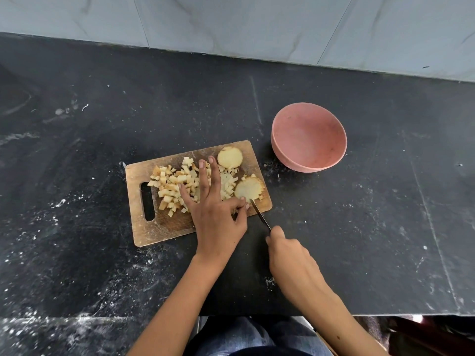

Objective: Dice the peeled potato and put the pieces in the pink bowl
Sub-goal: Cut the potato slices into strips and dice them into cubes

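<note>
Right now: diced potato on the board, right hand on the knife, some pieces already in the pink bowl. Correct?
Not quite. The head view shows the pink bowl empty. The diced potato is all on the board, and the right hand does hold the knife.

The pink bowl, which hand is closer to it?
Left, but narrowly. The left hand lies on the cutting board, left of the bowl. The right hand grips the knife nearer the person.
</note>
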A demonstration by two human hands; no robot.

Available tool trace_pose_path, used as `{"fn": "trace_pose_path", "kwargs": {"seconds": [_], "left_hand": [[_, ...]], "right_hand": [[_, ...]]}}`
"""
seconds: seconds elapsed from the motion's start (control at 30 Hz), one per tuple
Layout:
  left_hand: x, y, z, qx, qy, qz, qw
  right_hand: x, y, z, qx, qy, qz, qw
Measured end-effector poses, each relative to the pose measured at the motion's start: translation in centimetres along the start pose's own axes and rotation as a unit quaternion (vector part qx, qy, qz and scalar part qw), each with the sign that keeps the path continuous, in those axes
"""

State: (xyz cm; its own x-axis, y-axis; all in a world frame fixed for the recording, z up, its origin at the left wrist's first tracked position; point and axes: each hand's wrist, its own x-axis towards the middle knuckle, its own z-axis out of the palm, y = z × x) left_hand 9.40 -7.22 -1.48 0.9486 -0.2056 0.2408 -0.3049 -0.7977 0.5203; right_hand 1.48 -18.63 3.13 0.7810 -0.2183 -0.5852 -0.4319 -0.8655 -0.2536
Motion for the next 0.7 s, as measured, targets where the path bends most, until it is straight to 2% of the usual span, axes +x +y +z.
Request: {"fn": "trace_pose_path", "kwargs": {"seconds": [0.2, 0.37, 0.7], "left_hand": [[-0.2, 0.1, 0.1, 0.004, 0.015, 0.010, 1.000], [-0.2, -0.2, -0.2, 0.001, 0.029, 0.020, 0.999], [-0.2, -0.3, -0.4, 0.000, 0.014, 0.009, 1.000]], "right_hand": [[-1.4, 1.4, 0.0, 0.011, 0.005, -0.016, 1.000], [-1.0, 0.5, -1.7, 0.075, 0.052, -0.048, 0.995], [3.0, -2.4, -1.5, 0.011, 0.034, -0.018, 0.999]]}}
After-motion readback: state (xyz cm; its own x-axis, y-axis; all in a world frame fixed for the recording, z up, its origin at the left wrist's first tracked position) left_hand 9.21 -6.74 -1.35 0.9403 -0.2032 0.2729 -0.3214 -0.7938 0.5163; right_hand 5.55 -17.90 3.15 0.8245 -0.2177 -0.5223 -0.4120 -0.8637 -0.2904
